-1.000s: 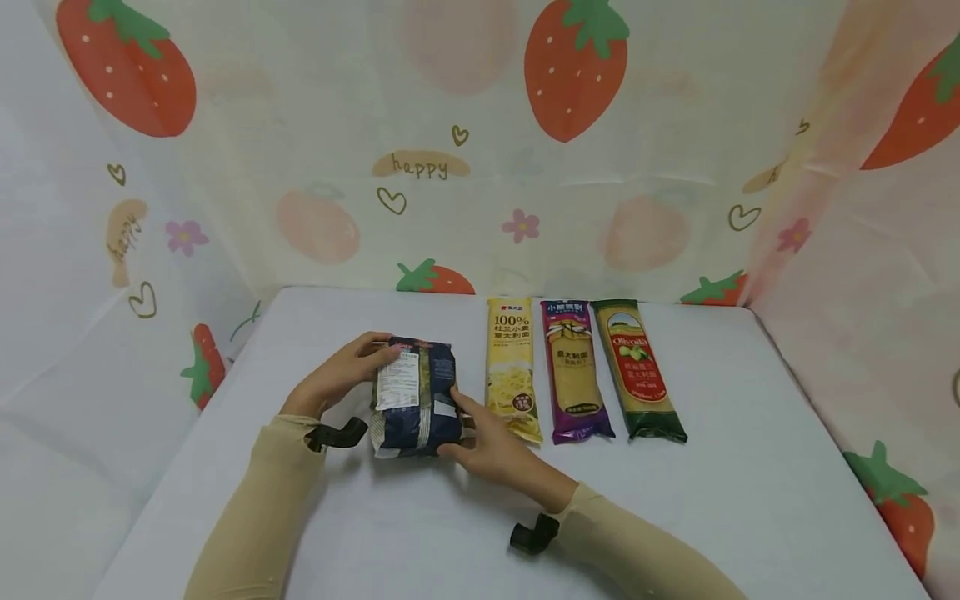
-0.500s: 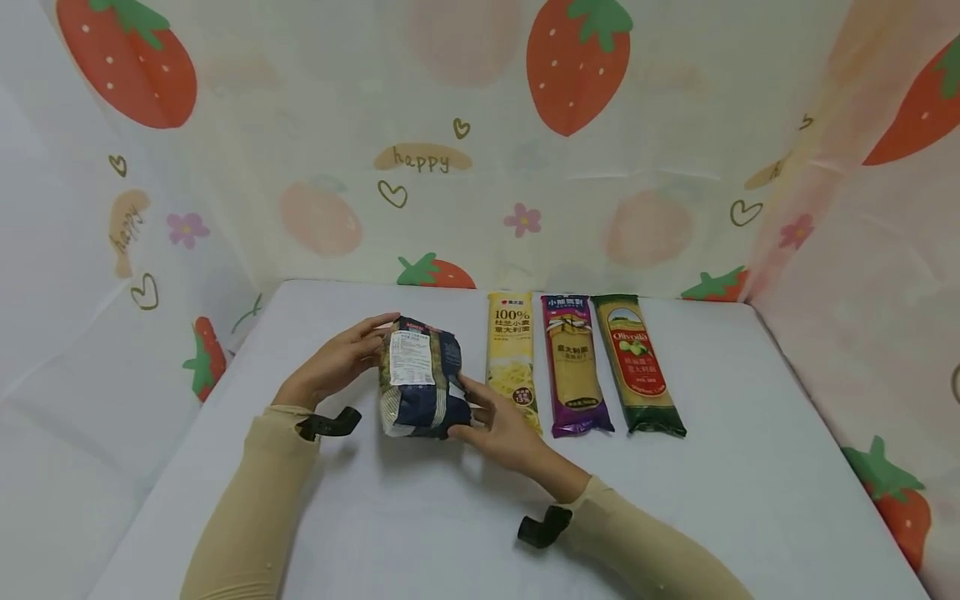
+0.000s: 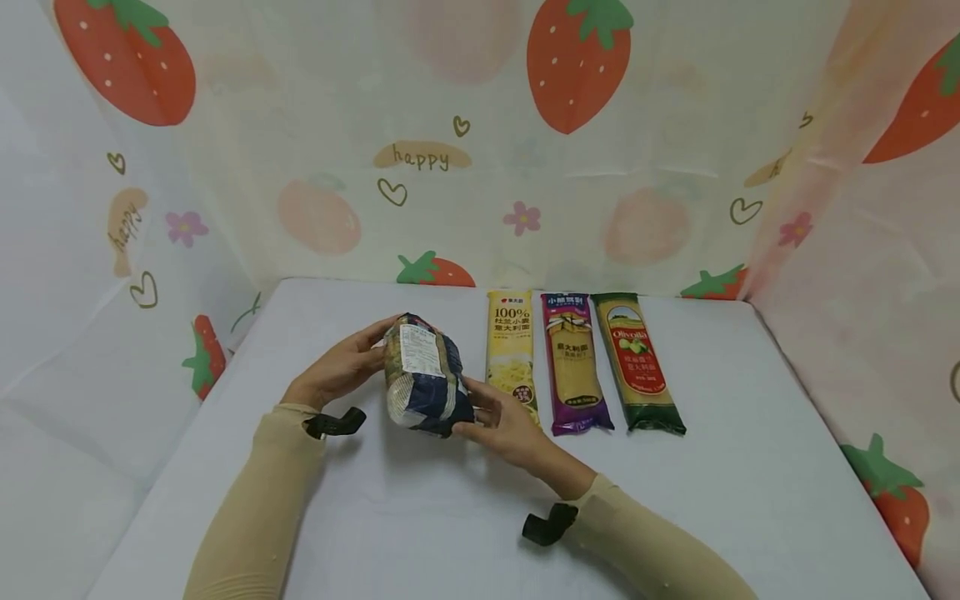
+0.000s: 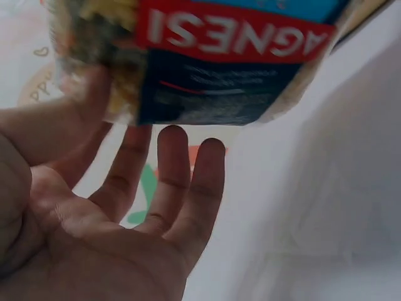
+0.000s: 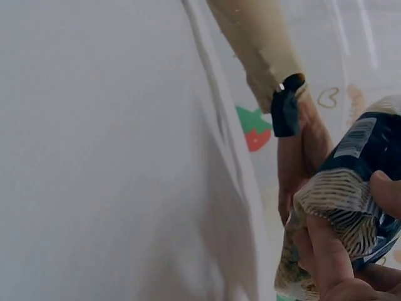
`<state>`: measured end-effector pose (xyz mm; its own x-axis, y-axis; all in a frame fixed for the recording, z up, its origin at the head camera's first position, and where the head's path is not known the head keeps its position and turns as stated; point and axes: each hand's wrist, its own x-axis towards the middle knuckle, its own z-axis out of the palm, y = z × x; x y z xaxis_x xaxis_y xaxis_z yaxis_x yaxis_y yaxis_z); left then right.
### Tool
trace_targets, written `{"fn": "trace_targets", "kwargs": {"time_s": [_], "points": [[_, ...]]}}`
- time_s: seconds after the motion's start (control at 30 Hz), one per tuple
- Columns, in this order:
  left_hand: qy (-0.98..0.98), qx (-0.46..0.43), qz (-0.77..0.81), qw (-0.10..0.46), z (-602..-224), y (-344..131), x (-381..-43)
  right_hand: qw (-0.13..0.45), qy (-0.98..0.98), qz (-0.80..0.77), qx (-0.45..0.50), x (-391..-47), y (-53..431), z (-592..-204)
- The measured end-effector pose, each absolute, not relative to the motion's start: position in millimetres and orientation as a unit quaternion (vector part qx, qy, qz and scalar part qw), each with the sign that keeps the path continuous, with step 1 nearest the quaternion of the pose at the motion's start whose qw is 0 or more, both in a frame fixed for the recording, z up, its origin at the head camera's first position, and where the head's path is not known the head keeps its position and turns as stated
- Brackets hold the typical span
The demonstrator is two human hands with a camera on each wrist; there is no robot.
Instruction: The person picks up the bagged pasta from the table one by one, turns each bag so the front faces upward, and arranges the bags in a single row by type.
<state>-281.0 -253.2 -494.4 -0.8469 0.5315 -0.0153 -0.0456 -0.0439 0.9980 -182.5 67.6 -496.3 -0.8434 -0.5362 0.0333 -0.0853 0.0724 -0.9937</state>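
Observation:
A dark blue bag of pasta [image 3: 442, 392] is held in the air over the left half of the table, tilted, its white label facing up. My left hand [image 3: 341, 367] pinches its left far edge. In the left wrist view, the thumb lies on the bag's clear side and the outer fingers stretch out free below it. Red AGNESI lettering [image 4: 232, 34] reads upside down there, with pasta pieces visible through the film. My right hand [image 3: 506, 425] grips the bag's near right end, thumb below. The right wrist view shows those fingers [image 5: 329, 251] pressed on the striped, crumpled end.
To the right, three long pasta packs lie side by side: a yellow one [image 3: 510, 342], a purple one [image 3: 577, 367] and a green one [image 3: 641, 367]. A white cloth covers the table [image 3: 750, 483]. Strawberry-printed curtains [image 3: 465, 100] enclose the back and sides.
Both hands have raised the pasta bag from the table and tilted it, turning its near end more toward the head camera. The bag has shifted slightly right. The three packs stay put.

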Motion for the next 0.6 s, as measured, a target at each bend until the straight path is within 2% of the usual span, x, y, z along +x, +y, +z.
{"fn": "trace_targets", "kwargs": {"time_s": [0.3, 0.6], "points": [[0.63, 0.16, 0.727, 0.222, -502, -247, -279, 0.17, 0.719, -0.642, -0.203, -183, 66, -495], [0.657, 0.161, 0.714, 0.181, -499, -240, -279, 0.137, 0.763, -0.602, -0.19, -178, 60, -491]]}}
